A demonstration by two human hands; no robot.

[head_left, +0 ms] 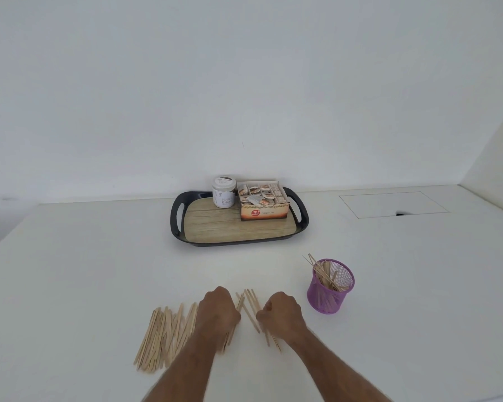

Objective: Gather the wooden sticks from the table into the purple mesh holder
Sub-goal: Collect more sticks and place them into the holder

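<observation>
On white table point(99, 271), near edge: left hand point(217, 311) and right hand point(280, 314) both curled round small bunches of wooden sticks point(251, 307). Big pile point(166, 335) lies left. Purple mesh holder point(328, 291) just right, some sticks inside. Square up ends, hold tight, drop in upright.

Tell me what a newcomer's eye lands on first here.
Two hands at the table's near edge, the left hand and right hand, both curled round wooden sticks, with a loose pile of sticks beside the left one. Right of them stands the purple mesh holder, already holding sticks. Further back sits a dark tray.
</observation>
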